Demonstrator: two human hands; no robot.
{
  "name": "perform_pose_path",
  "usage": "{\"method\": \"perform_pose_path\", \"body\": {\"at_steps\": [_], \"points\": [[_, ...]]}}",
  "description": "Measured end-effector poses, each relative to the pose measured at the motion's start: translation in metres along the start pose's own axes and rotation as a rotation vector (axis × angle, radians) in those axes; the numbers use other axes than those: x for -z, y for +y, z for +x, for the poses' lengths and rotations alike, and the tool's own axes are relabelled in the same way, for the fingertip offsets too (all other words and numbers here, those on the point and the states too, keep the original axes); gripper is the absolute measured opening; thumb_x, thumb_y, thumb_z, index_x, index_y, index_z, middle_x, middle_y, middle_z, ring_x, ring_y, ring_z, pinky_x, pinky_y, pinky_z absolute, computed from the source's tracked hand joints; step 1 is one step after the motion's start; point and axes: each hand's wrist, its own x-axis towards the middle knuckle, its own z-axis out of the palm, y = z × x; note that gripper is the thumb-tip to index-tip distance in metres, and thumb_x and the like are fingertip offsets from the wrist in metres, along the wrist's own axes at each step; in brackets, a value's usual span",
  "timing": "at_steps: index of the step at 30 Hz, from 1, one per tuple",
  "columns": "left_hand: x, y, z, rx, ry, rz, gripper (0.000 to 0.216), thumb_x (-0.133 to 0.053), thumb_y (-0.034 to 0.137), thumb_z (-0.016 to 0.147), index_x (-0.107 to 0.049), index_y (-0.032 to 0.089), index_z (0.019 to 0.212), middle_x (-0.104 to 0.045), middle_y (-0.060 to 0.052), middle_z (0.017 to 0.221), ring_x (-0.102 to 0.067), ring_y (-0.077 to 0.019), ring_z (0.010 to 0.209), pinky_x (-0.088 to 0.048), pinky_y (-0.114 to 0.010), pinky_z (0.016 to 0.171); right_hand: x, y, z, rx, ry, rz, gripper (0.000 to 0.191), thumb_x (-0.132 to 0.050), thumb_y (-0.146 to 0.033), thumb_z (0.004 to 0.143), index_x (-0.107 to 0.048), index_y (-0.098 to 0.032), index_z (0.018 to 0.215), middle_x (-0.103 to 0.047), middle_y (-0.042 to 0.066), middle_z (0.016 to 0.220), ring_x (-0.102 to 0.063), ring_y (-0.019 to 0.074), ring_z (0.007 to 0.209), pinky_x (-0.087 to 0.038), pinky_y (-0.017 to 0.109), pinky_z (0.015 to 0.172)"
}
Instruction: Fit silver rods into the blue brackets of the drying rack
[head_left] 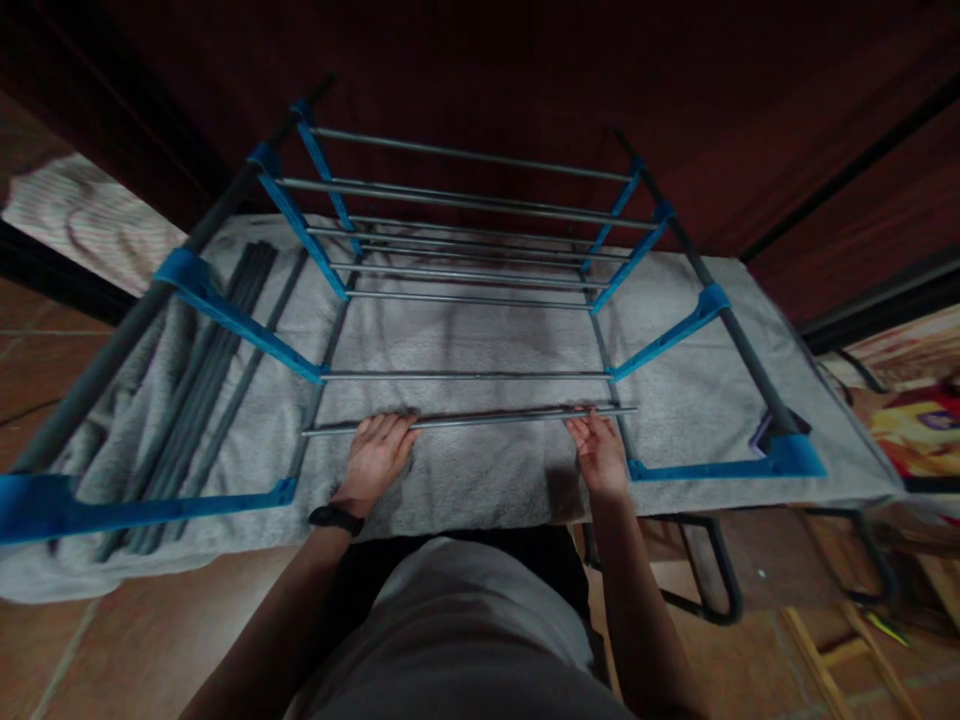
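In the head view, a thin grey metal rod (pixel 487 417) is held crosswise just above a pale grey towel (pixel 465 335) spread over the counter (pixel 840 470). The left hand (pixel 377 450) is laid palm down, with its fingertips closed over the rod a little in from the left end. The right hand (pixel 600 450) grasps it the same way, close to the right end. A black wristband (pixel 335 518) is worn on the left wrist.

The rod lies within a rack of grey tubes and blue plastic side pieces (pixel 247 325), which rests on the towel. It is just on the near side of a crossbar already seated between two blue pieces (pixel 465 376), and further crossbars are seen fitted beyond that. The nearest pair of blue pieces (pixel 720 468) carries no crossbar. A bundle of loose grey rods (pixel 202 370) lies on the towel at the left.

The step in hand is judged to be the fitting of one more crossbar. The rod sits slightly askew and off-centre to the left. The next move would therefore call for it to be levelled and shifted, with each end lined up with a socket in a blue piece. The sockets themselves cannot be made out.

No brand, label or writing can be read. A colourful printed surface (pixel 915 420) at the right edge is too blurred to tell.
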Motion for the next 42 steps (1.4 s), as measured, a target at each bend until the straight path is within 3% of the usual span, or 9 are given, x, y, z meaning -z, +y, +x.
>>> {"method": "perform_pose_path", "body": {"at_steps": [24,34,42], "points": [[-0.001,-0.006,-0.001,0.018,0.063,-0.023,0.033,-0.046,0.041,0.103,-0.069,0.023,0.119,-0.076,-0.010,0.100,-0.066,-0.0298,0.094,-0.044,-0.044,0.087,-0.021,0.003,0.009,0.021,-0.038,-0.052,0.023,-0.082,-0.028,0.076,-0.061,-0.025,0.084,-0.076,-0.001,0.088,-0.075,0.0169,0.085,-0.062,0.037,0.091],[-0.001,-0.007,0.000,0.014,0.072,-0.013,0.030,-0.045,0.032,0.104,-0.069,0.021,0.117,-0.076,-0.011,0.100,-0.066,-0.0300,0.096,-0.044,-0.045,0.090,-0.018,0.008,0.011,0.003,-0.033,-0.030,0.016,-0.079,-0.022,0.077,-0.065,-0.025,0.086,-0.077,-0.001,0.090,-0.074,0.0161,0.086,-0.063,0.033,0.083],[0.005,-0.004,0.002,0.042,0.116,-0.021,0.028,-0.045,0.033,0.103,-0.068,0.025,0.116,-0.075,-0.008,0.098,-0.066,-0.0291,0.096,-0.043,-0.045,0.093,-0.020,0.008,0.010,0.001,-0.046,-0.055,0.016,-0.077,-0.023,0.078,-0.064,-0.026,0.086,-0.077,0.000,0.091,-0.075,0.0193,0.089,-0.063,0.041,0.090]]}}
